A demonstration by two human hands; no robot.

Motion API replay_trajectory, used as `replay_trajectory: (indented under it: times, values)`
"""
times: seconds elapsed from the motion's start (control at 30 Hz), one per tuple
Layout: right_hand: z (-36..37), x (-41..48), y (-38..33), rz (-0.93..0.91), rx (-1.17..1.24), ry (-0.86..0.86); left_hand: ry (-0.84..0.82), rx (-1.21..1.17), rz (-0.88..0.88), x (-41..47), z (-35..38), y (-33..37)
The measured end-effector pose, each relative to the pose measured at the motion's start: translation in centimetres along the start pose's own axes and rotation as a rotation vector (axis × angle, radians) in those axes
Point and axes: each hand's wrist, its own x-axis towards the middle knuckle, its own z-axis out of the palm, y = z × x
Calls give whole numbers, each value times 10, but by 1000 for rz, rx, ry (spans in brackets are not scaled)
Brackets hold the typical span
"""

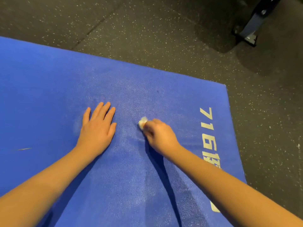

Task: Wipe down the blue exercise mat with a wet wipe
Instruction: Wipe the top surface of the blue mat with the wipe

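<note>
Underfoot, blue exercise mat (49,89) lies on speckled dark floor (147,30), pale lettering (209,136) along its right edge. Left hand (96,128) flat, fingers straight. Right hand (157,135) pinches balled white wet wipe (142,122) against mat, blurred.

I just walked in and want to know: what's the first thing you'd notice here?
The big blue exercise mat fills most of the view, lying on a dark speckled floor. In its middle, the left hand lies flat on the mat, while the right hand beside it pinches a small white wet wipe against the surface. Pale printed characters run along the mat's right edge.
</note>
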Motion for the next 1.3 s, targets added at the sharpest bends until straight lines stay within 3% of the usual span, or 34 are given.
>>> replay_trajectory:
  times: [0.1,0.27,0.33,0.43,0.5,0.6,0.77,0.93,1.1,1.23,1.3]
  values:
    - [-10,-6,8,-174,-33,-120,-4,39,88,-39,5,6]
    - [-1,-2,20,160,-25,231,-24,24,80,-46,6,1]
    - [11,-18,1,62,52,166,-39,23,78,-46,5,2]
    - [8,-20,8,-186,-93,61,-47,38,72,-46,4,2]
    - [1,-12,24,-139,-198,141,-50,49,70,-45,4,2]
    - [4,-23,23,37,-100,203,-70,70,70,-45,3,3]
    - [15,-57,14,-168,-153,140,-124,104,38,-51,-1,8]
    - [19,-64,23,70,1,319,-157,127,63,-92,-1,7]
    - [31,-100,17,-191,-37,100,-209,120,54,-132,-10,4]
    - [26,-101,25,59,87,288,-250,116,24,-154,-14,1]
    - [30,-114,6,-8,115,261,-269,102,-11,-164,-16,1]
